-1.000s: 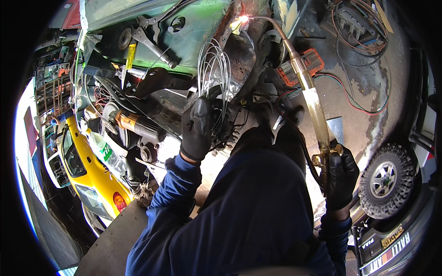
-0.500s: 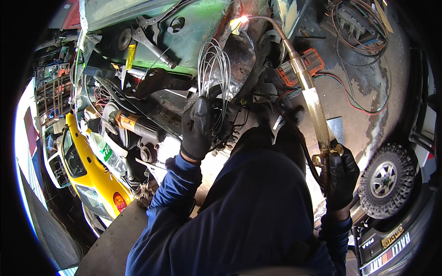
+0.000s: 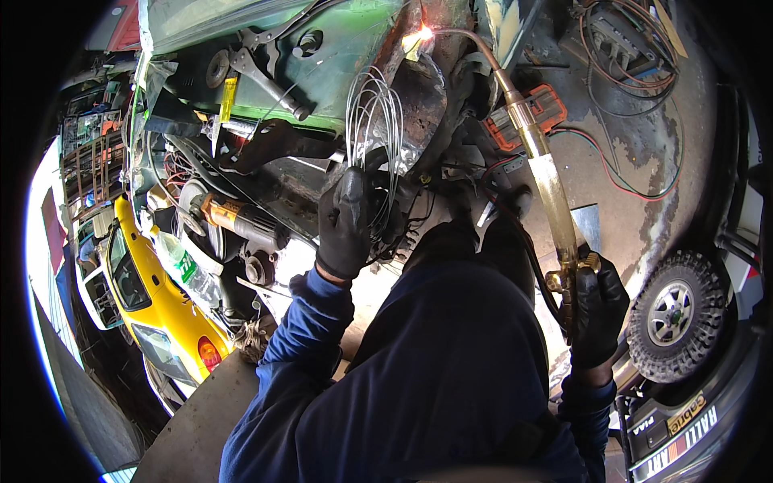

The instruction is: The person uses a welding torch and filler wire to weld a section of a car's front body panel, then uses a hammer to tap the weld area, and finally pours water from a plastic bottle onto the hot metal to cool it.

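Note:
My right hand [image 3: 600, 310], in a black glove, is closed around the lower end of a brass gas torch [image 3: 547, 177] near its valve knobs. The torch's bent copper tip reaches up to a bright orange glow on a rusty metal panel [image 3: 419, 105] of the car body. Gloved in black too, my left hand [image 3: 345, 221] grips a loose coil of thin wire [image 3: 374, 121]. The loops stand up above the fist, below and left of the glow. Whether a wire end touches the glowing spot cannot be made out.
Locking pliers [image 3: 266, 72] lie on the green panel at upper left. Below them are an orange angle grinder [image 3: 241, 217] and a plastic bottle [image 3: 181, 262]. An orange case [image 3: 527, 117] and coiled hoses [image 3: 632, 48] rest on the floor to the right. A spare wheel [image 3: 675, 315] stands at far right.

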A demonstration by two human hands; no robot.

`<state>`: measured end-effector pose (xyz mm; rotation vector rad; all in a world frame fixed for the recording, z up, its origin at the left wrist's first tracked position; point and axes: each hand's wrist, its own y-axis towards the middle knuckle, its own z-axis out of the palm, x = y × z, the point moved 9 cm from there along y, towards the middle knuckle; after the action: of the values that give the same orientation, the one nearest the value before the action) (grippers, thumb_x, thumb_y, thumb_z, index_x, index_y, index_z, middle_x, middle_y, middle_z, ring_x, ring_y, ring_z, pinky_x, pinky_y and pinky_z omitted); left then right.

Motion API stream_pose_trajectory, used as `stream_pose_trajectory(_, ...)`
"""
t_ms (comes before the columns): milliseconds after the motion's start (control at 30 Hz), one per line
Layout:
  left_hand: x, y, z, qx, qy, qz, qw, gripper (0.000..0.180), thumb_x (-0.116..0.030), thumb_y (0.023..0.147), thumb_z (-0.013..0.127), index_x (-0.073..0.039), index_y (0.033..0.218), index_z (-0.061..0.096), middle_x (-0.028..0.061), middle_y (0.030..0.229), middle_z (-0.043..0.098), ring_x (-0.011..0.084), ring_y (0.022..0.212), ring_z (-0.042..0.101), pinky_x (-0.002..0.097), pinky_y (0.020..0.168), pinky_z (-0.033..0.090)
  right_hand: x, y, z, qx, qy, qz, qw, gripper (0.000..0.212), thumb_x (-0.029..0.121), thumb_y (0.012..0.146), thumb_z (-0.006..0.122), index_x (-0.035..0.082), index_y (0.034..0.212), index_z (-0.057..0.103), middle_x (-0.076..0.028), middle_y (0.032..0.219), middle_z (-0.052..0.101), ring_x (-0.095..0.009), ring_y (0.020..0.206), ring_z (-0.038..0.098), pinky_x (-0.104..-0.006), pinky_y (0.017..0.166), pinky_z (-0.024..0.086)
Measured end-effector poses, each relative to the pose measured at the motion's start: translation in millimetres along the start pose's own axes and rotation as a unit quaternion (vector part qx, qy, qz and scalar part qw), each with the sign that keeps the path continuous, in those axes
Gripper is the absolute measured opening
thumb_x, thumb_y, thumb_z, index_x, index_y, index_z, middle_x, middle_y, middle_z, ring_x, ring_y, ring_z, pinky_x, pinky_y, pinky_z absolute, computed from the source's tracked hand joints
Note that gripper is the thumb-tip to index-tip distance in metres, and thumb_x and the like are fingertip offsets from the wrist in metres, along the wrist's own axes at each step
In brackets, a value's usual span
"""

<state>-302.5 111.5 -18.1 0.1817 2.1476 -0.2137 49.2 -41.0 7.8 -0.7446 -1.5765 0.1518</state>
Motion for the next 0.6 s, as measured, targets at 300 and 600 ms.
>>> stream_pose_trajectory(300,-30.7,-0.7,1.6,-0.052,0.144,0.184,0.971,0.059,-0.037,0.112,0.041,0.004,0.153,0.050,0.0179,0.126,0.070,0.0229,0.103,0.072,0.0335,0.085,0.060,1.5,1.2,-0.6,0.015,-0.018,-0.025,0.999,0.032,0.029,0.112,0.058,0.000,0.123,0.068,0.002,0.084,0.067,-0.002,0.069,0.052,-0.0220,0.062,0.041)
stream_pose_trajectory(600,3.9,-13.0,3.3,-0.010,0.184,0.071,0.980,0.054,-0.030,0.115,0.038,0.005,0.155,0.046,0.0173,0.139,0.066,0.0211,0.114,0.070,0.0334,0.090,0.059,-1.1,-3.7,-1.2,0.015,0.004,0.016,1.000,0.033,0.030,0.112,0.059,0.001,0.123,0.068,0.001,0.085,0.069,-0.002,0.067,0.053,-0.0210,0.060,0.042)
